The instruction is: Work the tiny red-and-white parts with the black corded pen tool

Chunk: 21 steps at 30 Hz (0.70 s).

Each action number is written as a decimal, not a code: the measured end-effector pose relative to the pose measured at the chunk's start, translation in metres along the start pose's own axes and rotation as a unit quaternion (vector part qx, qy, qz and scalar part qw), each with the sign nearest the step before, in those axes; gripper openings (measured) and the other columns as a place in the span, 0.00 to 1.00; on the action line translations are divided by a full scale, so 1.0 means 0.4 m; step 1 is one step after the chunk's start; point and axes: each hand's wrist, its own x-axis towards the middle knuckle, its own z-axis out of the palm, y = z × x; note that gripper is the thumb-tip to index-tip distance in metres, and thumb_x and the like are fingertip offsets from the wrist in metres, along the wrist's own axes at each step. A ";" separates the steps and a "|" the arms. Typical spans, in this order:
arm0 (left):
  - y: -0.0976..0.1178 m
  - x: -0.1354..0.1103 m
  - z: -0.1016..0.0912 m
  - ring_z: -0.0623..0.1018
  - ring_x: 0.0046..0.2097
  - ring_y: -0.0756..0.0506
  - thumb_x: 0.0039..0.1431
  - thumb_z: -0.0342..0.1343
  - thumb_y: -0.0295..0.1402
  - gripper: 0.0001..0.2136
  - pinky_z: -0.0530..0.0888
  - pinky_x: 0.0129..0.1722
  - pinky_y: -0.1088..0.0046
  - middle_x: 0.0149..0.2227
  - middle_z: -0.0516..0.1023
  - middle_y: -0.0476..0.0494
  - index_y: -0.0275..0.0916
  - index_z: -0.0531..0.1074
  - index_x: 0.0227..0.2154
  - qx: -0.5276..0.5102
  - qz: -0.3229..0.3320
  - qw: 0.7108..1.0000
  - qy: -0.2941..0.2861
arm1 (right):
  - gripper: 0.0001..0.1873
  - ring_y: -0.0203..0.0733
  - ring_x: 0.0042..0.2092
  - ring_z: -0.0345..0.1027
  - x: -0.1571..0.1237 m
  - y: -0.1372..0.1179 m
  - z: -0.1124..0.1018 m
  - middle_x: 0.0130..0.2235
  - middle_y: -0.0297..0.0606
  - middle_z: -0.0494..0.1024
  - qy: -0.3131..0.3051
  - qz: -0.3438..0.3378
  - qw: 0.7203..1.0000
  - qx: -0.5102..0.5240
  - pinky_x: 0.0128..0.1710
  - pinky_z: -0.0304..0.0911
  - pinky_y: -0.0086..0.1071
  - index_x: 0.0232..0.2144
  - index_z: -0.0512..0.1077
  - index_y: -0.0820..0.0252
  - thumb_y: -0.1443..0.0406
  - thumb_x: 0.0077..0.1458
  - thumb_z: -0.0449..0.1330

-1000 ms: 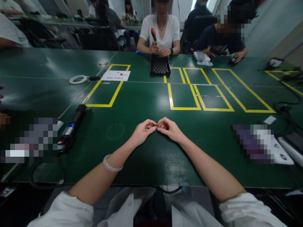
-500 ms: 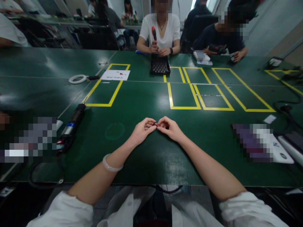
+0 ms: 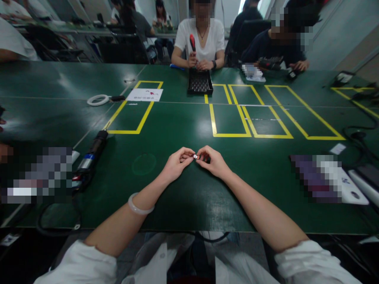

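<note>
Between the fingertips of both hands is a small part with a shiny pale face and some red; its kind is too small to make out. My left hand pinches it from the left, with a pale bracelet on that forearm. From the right, my right hand pinches the same part, its fingers curled. Both hands are close together just above the green table, and the fingers hide much of the part.
Left lies an electric screwdriver with a cable. Yellow tape outlines mark the table; a white sheet and white ring lie farther back. Opposite, a person in white holds a red-handled tool over a black tray.
The small part has turned in my fingers, so a bright pale face now shows where red and orange showed before. My hands have kept their place.
</note>
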 end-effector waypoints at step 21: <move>-0.017 0.005 -0.009 0.76 0.41 0.46 0.56 0.60 0.39 0.13 0.71 0.44 0.69 0.39 0.76 0.43 0.36 0.71 0.40 -0.004 -0.010 1.000 -0.018 | 0.06 0.37 0.38 0.67 -0.005 -0.001 -0.002 0.39 0.36 0.71 -0.021 -0.030 0.995 -0.091 0.38 0.61 0.31 0.39 0.68 0.56 0.68 0.56 0.59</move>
